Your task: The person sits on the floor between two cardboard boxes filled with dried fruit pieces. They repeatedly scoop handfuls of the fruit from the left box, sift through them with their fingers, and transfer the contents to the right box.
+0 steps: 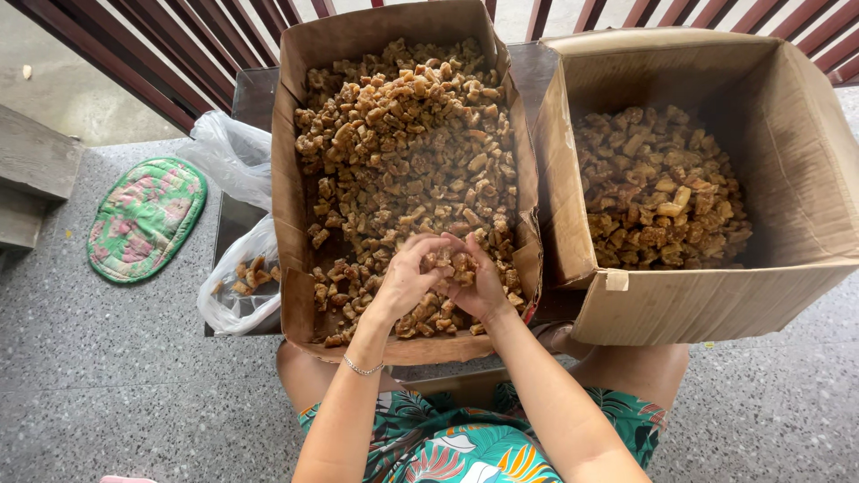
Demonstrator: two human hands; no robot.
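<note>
low table and floor

my low dark table (252,94) carries two open brown cardboard boxes (293,179) (787,134) of brown chunks and two clear plastic bags (234,152) (242,286). on the speckled grey floor (116,376) lies an oval green quilted mat (146,217).

Second cardboard box (787,179) at right, part-filled with brown fried pieces (658,192). Clear plastic bag (234,291) at left holding a few pieces. Green quilted mat (146,217) on speckled floor (107,385). Dark red railing (161,45) behind.
</note>
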